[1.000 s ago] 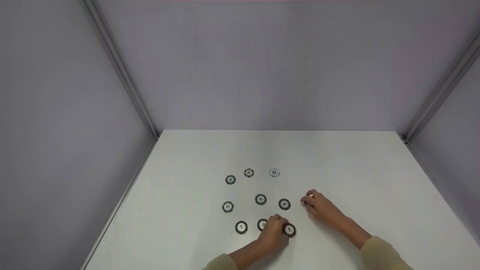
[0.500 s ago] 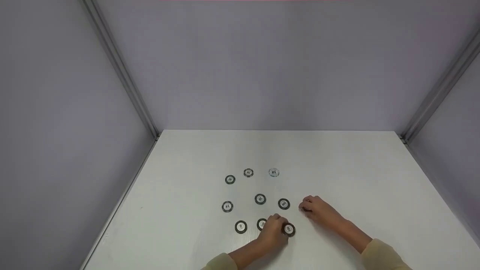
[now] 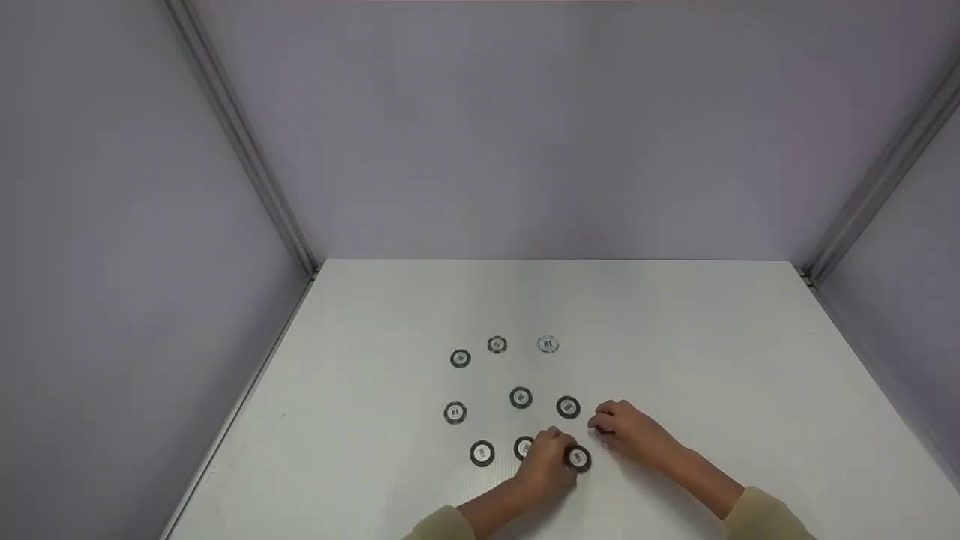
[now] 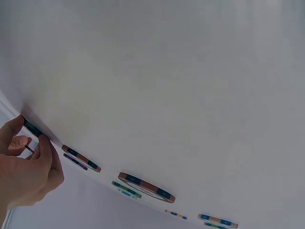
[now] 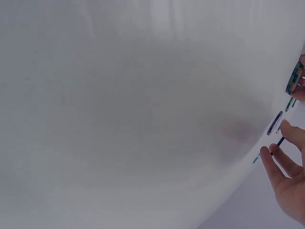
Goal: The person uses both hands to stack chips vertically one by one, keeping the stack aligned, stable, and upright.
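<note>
My left hand grips a short stack of poker chips at the near side of the group. The top chip is dark-rimmed with a pale centre, and layered edges of the stack show in the right wrist view. To the right and slightly farther off, my right hand pinches one dark poker chip between thumb and fingers. That chip is seen edge-on and tilted in the right wrist view. Just left of the right fingertips lies another dark-rimmed chip.
Several more chips lie flat and spread out on the white table. A pale chip is farthest back, a dark-rimmed chip at the left. Partly behind the left hand sits another chip. Grey panels enclose the table.
My right hand has moved toward me and slightly left with its chip, closer to the left hand's stack. The left hand and the chips on the table have stayed put.
</note>
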